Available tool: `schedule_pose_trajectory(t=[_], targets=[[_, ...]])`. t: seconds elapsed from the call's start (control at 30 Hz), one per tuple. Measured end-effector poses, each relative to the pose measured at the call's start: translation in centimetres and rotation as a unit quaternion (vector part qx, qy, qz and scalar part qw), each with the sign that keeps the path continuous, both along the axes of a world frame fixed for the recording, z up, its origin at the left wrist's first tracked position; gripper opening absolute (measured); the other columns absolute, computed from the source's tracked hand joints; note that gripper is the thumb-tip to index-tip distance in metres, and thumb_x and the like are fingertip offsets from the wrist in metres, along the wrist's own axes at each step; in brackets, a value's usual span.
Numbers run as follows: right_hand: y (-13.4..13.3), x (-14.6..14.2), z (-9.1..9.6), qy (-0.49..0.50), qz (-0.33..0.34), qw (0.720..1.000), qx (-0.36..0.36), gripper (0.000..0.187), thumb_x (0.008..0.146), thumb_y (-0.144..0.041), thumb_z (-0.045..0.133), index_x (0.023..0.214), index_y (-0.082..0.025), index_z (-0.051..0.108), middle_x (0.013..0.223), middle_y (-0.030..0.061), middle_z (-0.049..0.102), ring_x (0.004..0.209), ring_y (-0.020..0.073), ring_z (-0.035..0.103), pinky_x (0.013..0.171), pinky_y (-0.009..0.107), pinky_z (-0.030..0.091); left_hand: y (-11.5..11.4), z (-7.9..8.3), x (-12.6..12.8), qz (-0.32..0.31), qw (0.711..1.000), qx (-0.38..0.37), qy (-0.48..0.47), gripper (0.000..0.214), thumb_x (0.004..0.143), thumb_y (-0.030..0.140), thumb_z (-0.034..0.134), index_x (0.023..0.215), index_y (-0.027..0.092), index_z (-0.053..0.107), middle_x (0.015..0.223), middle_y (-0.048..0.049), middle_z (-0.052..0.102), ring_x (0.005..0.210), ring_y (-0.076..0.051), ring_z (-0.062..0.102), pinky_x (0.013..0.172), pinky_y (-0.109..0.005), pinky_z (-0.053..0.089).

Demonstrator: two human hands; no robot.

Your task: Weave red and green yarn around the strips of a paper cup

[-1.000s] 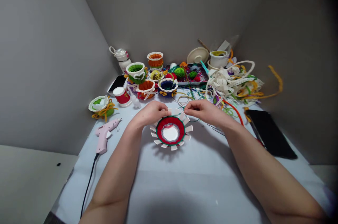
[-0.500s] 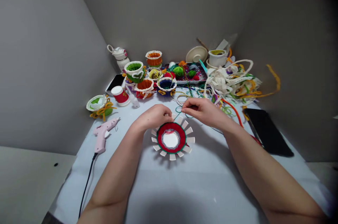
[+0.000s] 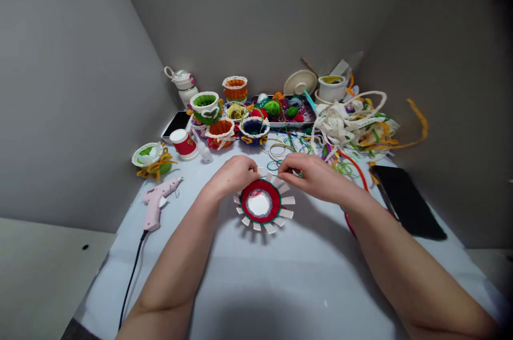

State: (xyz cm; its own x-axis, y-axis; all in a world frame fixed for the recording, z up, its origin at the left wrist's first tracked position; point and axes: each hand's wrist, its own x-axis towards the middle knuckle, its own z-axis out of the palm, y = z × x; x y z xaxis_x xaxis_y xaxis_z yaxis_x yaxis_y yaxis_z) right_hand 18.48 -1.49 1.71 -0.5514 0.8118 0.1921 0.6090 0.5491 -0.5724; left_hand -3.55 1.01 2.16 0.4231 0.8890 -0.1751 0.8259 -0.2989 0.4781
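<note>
A paper cup (image 3: pixel 287 201) with its wall cut into white strips splayed outward is held above the table, opening toward me. Red yarn (image 3: pixel 276 202) is woven round the strips, with a green yarn row along its outer edge. My left hand (image 3: pixel 236 175) pinches the cup's far left rim between thumb and fingers. Just right of the cup's far edge, my right hand (image 3: pixel 306 171) is closed on green yarn (image 3: pixel 269 177) drawn short from the strips. Its fingertips are partly hidden.
A pink glue gun (image 3: pixel 156 201) lies left, its cord running forward. Yarn-woven cups (image 3: pixel 221 132), a red paper cup (image 3: pixel 184 145) and a glue bottle (image 3: pixel 204 152) stand behind. Yarn balls fill a tray (image 3: pixel 276 125). White lace trim (image 3: pixel 340 121) is heaped right, near a black phone (image 3: pixel 406 201).
The cup has turned a little and tilted in my left hand. My right hand has come slightly down and right, and the green yarn now lies closer to the strips.
</note>
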Motion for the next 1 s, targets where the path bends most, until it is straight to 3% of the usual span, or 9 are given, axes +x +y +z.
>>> schedule_pose_trajectory(t=[0.13,0.23,0.43,0.57,0.7,0.8,0.9,1.0], targets=[[0.0,0.3,0.2,-0.025,0.054,0.998,0.034,0.017,0.094,-0.027,0.051,0.085,-0.019,0.064,0.085,0.0057,0.066,0.081,0.0175,0.057,0.075,0.029,0.040,0.2,0.1,-0.2,0.008,1.000,-0.003,-0.004,0.021,0.077,0.029,0.057,0.062,0.016,0.063,0.058,0.0008,0.053,0.059,-0.012,0.041,0.059,-0.028,0.028],[0.4,0.7,0.2,-0.041,0.057,0.997,0.033,0.023,0.096,-0.028,0.047,0.083,-0.018,0.063,0.084,0.0067,0.065,0.080,0.0179,0.056,0.074,0.030,0.039,0.5,0.1,-0.7,0.013,1.000,-0.003,-0.007,0.021,0.077,0.030,0.057,0.063,0.016,0.064,0.059,0.0010,0.053,0.058,-0.012,0.041,0.058,-0.028,0.028],[0.8,0.4,-0.1,-0.062,0.043,0.997,-0.020,0.044,0.100,-0.043,0.036,0.068,-0.018,0.055,0.069,0.0040,0.056,0.071,0.0163,0.049,0.070,0.031,0.035,1.0,0.4,-1.3,0.041,0.999,-0.015,-0.028,0.023,0.077,0.035,0.057,0.070,0.017,0.067,0.062,0.0009,0.056,0.060,-0.012,0.045,0.057,-0.027,0.030],[0.8,0.0,-1.0,-0.116,0.027,0.991,-0.061,0.044,0.096,-0.044,0.040,0.064,-0.018,0.052,0.062,0.0024,0.052,0.065,0.0149,0.045,0.063,0.030,0.030,1.0,0.2,-1.2,0.065,0.997,-0.014,-0.028,0.023,0.077,0.035,0.056,0.074,0.016,0.069,0.063,0.0002,0.059,0.058,-0.012,0.045,0.056,-0.027,0.030],[1.0,-0.1,-1.7,-0.153,0.004,0.984,-0.093,0.040,0.094,-0.037,0.039,0.059,-0.019,0.044,0.056,-0.0003,0.045,0.055,0.0120,0.037,0.056,0.031,0.024,0.9,0.0,-1.1,0.028,0.999,-0.030,-0.036,0.022,0.077,0.033,0.056,0.073,0.015,0.068,0.065,-0.0006,0.061,0.060,-0.012,0.049,0.057,-0.026,0.033],[1.0,-0.1,-1.7,-0.153,0.022,0.983,-0.100,0.039,0.093,-0.034,0.040,0.057,-0.019,0.042,0.054,-0.0011,0.043,0.051,0.0112,0.033,0.054,0.031,0.022,0.5,0.3,-1.0,-0.015,0.996,-0.067,-0.058,0.022,0.074,0.032,0.061,0.086,0.016,0.069,0.081,-0.0032,0.070,0.072,-0.015,0.059,0.063,-0.025,0.039],[0.7,-0.2,-1.7,-0.159,0.044,0.983,-0.087,0.038,0.093,-0.032,0.041,0.058,-0.019,0.046,0.056,0.0003,0.048,0.053,0.0117,0.035,0.056,0.031,0.023,-0.2,0.7,-0.4,-0.041,0.994,-0.073,-0.064,0.033,0.073,0.035,0.064,0.100,0.017,0.070,0.096,-0.0054,0.072,0.082,-0.017,0.062,0.069,-0.026,0.043],[0.5,-0.4,-1.9,-0.171,0.053,0.981,-0.070,0.037,0.093,-0.032,0.043,0.059,-0.018,0.050,0.059,0.0020,0.052,0.057,0.0125,0.038,0.057,0.031,0.024,-0.7,0.5,0.8,-0.056,0.996,-0.048,-0.056,0.029,0.073,0.033,0.065,0.096,0.018,0.072,0.089,-0.0041,0.071,0.078,-0.017,0.060,0.067,-0.026,0.041]])
